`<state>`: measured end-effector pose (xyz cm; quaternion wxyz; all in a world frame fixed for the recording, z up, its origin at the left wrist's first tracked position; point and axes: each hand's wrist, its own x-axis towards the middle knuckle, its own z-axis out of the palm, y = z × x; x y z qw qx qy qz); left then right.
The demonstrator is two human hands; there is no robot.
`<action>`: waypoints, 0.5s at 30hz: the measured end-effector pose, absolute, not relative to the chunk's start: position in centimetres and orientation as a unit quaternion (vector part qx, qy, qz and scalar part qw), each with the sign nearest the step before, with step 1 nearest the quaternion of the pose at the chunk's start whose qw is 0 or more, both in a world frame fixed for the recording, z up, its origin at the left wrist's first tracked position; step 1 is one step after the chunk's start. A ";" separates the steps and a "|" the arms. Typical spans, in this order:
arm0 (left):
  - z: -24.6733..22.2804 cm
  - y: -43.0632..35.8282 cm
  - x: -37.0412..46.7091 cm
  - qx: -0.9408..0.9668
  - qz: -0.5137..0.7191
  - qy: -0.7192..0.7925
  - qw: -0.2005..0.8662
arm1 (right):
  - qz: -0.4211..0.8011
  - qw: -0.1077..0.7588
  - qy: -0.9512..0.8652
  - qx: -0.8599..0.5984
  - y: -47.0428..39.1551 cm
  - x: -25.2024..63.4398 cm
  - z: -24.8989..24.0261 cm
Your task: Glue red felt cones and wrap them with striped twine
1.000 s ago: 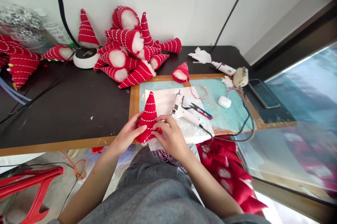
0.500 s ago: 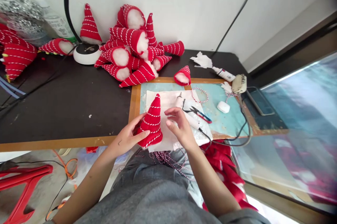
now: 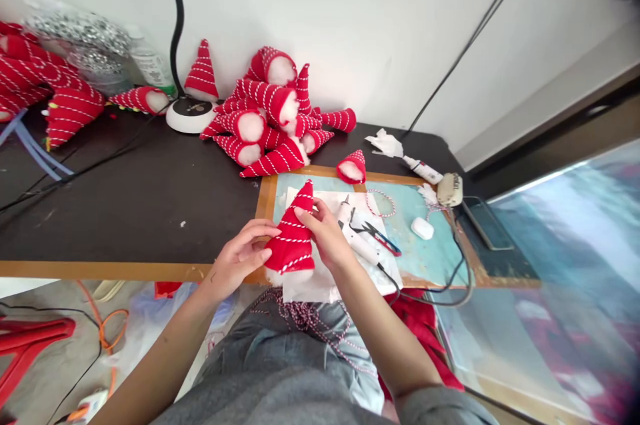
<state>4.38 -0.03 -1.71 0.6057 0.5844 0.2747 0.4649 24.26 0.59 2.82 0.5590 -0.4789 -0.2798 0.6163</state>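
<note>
A red stuffed cone [image 3: 291,238] wound with red-and-white cord stands tilted over white paper [image 3: 320,288], white filling showing at its base. My right hand [image 3: 323,228] grips its upper right side, thumb in front and fingers behind. At its lower left edge is my left hand [image 3: 245,255], fingers apart and curved, the tips at or very near the cloth; whether they press on it is hard to tell. Just right of my right hand lie a white glue gun [image 3: 361,245] and dark-bladed snips [image 3: 381,238]. A cord loop [image 3: 381,203] rests behind them.
Many similar red cones [image 3: 270,102] are piled at the back, beside a lamp base [image 3: 191,115]. One small cone [image 3: 351,167] sits by the mat's back edge. To the right are a white case [image 3: 423,228], a glue bottle [image 3: 423,170], a phone [image 3: 487,224] and cables.
My right hand has moved left and taken hold of the cone's upper part. My left hand has loosened from around the base. The cone has tilted, showing its white bottom. The camera view has shifted.
</note>
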 end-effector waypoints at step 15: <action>-1.9 -0.2 4.8 0.591 0.486 0.265 0.587 | 0.565 0.526 -0.351 -0.531 2.2 23.6 3.2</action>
